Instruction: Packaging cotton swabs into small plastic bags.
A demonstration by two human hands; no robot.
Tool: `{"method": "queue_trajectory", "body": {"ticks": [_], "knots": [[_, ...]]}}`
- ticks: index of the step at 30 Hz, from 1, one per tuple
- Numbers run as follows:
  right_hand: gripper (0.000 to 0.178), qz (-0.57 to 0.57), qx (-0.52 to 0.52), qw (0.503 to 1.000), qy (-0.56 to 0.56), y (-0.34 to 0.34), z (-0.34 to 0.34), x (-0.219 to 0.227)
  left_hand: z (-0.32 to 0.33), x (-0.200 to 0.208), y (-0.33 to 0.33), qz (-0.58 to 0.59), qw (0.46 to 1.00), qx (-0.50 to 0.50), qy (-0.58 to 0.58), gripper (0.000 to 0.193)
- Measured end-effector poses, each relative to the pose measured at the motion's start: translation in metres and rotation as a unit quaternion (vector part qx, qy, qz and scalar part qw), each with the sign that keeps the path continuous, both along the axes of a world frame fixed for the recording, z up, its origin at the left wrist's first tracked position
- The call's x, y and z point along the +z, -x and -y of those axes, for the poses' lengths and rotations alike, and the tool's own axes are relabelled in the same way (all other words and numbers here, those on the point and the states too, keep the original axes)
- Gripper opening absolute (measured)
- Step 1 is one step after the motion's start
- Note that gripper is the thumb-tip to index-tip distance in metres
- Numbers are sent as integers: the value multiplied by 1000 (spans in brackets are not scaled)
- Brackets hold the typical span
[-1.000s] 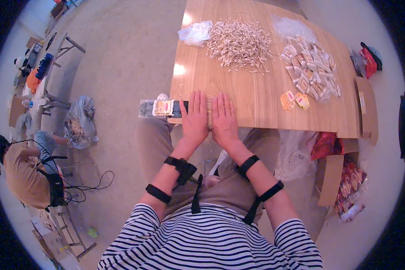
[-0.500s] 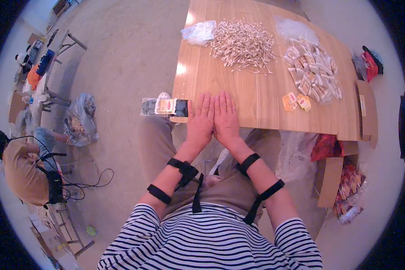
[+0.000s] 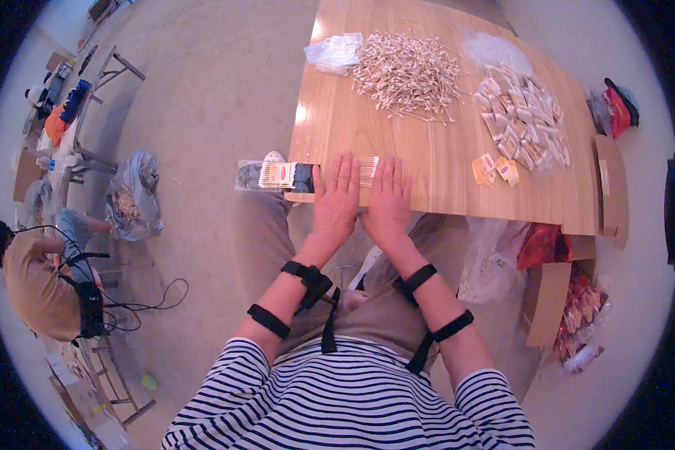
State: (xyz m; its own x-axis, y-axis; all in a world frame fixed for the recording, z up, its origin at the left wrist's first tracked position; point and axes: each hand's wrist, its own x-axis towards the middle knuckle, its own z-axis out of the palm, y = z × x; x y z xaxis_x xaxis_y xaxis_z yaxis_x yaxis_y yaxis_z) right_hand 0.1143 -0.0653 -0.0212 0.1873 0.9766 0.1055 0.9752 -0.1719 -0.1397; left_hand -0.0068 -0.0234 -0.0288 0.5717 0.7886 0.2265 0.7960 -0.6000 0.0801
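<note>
Palms down at the near edge of the wooden table (image 3: 435, 161), both my hands lie flat with straight fingers. A small row of cotton swabs (image 3: 368, 169) shows between them, lined up side by side and partly hidden by the fingers. My left hand (image 3: 335, 199) rests at the left of this row, its thumb close to a dark block (image 3: 303, 178). My right hand (image 3: 388, 201) is at the row's right side. Left of the dark block, a clear packet of cotton swabs (image 3: 277, 175) with a yellow-and-red label sticks out past the table's edge.
Farther back lies a big heap of loose cotton swabs (image 3: 405, 75), with clear plastic bags (image 3: 334, 52) beside it. Filled swab packets (image 3: 521, 120) and yellow label cards (image 3: 495, 169) are on the right. Cardboard boxes (image 3: 551, 304) stand below. A co-worker (image 3: 49, 285) sits far left.
My right hand has slid a little to the right, away from the left one. The swab row between them has come into view. My left hand has barely moved.
</note>
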Motion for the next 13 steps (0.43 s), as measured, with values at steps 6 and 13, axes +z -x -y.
{"method": "queue_trajectory", "body": {"ticks": [6, 13], "knots": [[91, -44, 35, 998, 23, -4, -9, 18, -1, -4, 1, -4, 1000, 4, -16, 80], [106, 34, 112, 992, -36, -3, -22, -10, -3, -8, -2, -22, 999, 13, -43, 78]]}}
